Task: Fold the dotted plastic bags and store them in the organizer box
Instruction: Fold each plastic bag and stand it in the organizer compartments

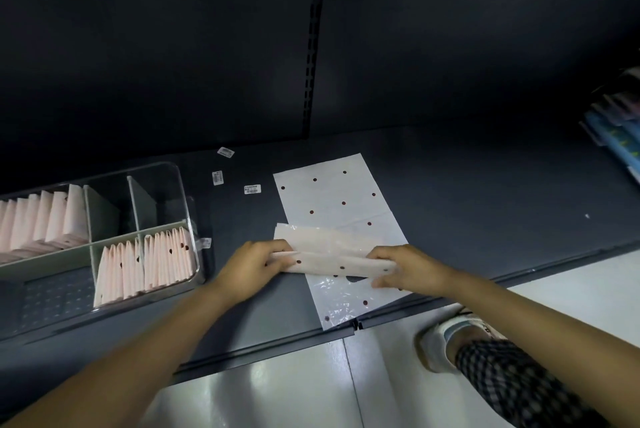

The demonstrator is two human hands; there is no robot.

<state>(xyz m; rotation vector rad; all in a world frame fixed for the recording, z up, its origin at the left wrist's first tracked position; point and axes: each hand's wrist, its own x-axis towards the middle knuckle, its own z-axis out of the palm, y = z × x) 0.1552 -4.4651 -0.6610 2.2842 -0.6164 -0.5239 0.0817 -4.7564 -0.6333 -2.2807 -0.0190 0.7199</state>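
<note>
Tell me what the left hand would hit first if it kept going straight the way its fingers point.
The left hand points right along the folded bag it grips, so it would probably meet the right hand at the other end.

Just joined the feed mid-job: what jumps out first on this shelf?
At centre, the left hand and right hand pinch the ends of a half-folded dotted plastic bag, held over a flat dotted bag lying on the dark shelf. To the left stands the clear organizer box, several compartments packed with upright folded bags.
</note>
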